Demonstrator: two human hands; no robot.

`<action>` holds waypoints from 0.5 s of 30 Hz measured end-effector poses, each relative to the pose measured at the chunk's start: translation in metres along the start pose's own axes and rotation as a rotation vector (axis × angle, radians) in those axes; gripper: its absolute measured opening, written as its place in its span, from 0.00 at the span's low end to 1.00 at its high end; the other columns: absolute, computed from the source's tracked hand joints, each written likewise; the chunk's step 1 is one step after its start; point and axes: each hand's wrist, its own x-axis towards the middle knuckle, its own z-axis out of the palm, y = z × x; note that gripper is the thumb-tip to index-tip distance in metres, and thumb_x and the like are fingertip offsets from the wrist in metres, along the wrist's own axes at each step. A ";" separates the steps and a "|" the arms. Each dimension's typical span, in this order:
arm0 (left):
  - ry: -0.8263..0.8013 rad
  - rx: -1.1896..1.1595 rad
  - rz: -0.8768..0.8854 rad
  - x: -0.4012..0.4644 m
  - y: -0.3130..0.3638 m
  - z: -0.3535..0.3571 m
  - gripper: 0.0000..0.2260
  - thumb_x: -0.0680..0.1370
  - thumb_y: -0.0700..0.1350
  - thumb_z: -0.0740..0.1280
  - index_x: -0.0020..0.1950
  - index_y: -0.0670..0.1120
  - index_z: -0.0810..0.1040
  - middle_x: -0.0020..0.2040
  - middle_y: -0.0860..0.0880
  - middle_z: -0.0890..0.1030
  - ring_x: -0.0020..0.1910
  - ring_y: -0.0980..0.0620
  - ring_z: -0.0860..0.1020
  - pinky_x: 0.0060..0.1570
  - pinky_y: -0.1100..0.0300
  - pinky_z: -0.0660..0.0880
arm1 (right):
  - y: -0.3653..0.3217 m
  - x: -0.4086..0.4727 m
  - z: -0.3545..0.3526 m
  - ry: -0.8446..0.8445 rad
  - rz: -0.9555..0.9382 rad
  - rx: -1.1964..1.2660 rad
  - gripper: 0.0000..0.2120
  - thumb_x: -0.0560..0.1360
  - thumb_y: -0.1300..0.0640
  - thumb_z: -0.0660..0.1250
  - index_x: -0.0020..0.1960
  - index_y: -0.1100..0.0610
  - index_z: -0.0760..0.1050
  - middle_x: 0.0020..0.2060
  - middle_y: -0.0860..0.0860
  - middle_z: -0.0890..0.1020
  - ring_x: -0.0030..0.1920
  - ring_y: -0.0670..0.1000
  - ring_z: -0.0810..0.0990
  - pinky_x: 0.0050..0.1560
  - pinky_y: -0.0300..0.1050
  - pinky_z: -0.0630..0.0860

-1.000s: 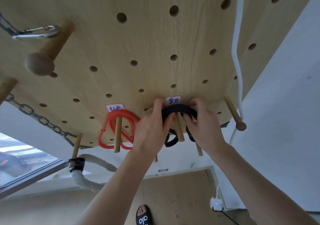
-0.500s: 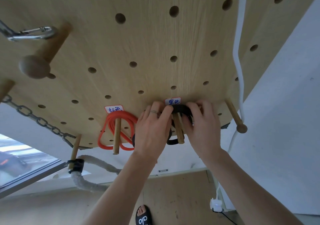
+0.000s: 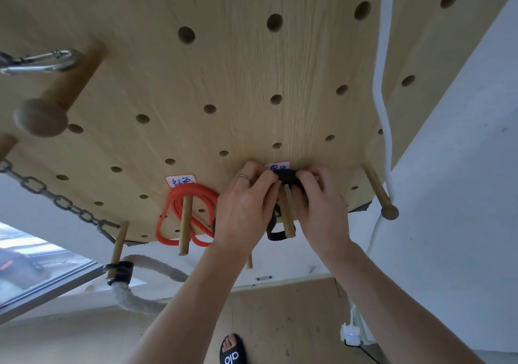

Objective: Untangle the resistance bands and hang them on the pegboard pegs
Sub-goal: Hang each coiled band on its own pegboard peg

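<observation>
Left hand and right hand both pinch black band, looped over wooden peg near lower edge of pegboard. Ring on one left finger. White label just above band, blue handwriting half hidden. Red band hangs on neighbouring peg under second label, handwriting unreadable. Black sandal below reads "alo".

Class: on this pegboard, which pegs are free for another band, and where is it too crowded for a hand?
Free: the knobbed peg at the right, between the white cord and the hands. Crowded: the middle peg, where the left hand and right hand hold the black band, and the peg bearing the red band beside it.
</observation>
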 end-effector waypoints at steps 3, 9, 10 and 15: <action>-0.047 0.012 0.044 0.001 -0.002 -0.003 0.03 0.81 0.42 0.69 0.53 0.43 0.80 0.51 0.48 0.78 0.40 0.51 0.75 0.26 0.54 0.74 | 0.000 -0.001 0.002 0.011 0.026 0.032 0.08 0.78 0.60 0.66 0.56 0.61 0.77 0.50 0.57 0.78 0.34 0.53 0.77 0.27 0.51 0.77; -0.084 0.063 0.126 0.000 -0.010 -0.004 0.07 0.79 0.41 0.70 0.55 0.42 0.80 0.54 0.46 0.79 0.45 0.46 0.78 0.32 0.52 0.76 | 0.000 -0.004 0.006 0.001 0.092 0.065 0.08 0.78 0.62 0.70 0.57 0.61 0.78 0.51 0.57 0.77 0.33 0.54 0.76 0.28 0.52 0.77; -0.098 0.072 0.133 -0.001 -0.010 -0.004 0.10 0.77 0.40 0.72 0.57 0.42 0.80 0.55 0.46 0.79 0.47 0.46 0.78 0.32 0.52 0.76 | -0.001 -0.004 0.006 0.006 0.092 0.064 0.08 0.78 0.63 0.71 0.56 0.61 0.78 0.50 0.57 0.77 0.33 0.54 0.77 0.28 0.51 0.77; -0.082 0.138 0.092 -0.004 -0.003 0.004 0.14 0.74 0.38 0.74 0.55 0.45 0.74 0.54 0.46 0.77 0.46 0.45 0.76 0.29 0.56 0.72 | -0.003 -0.003 0.006 0.005 0.095 0.041 0.10 0.77 0.62 0.72 0.57 0.61 0.78 0.51 0.56 0.77 0.34 0.54 0.77 0.28 0.49 0.77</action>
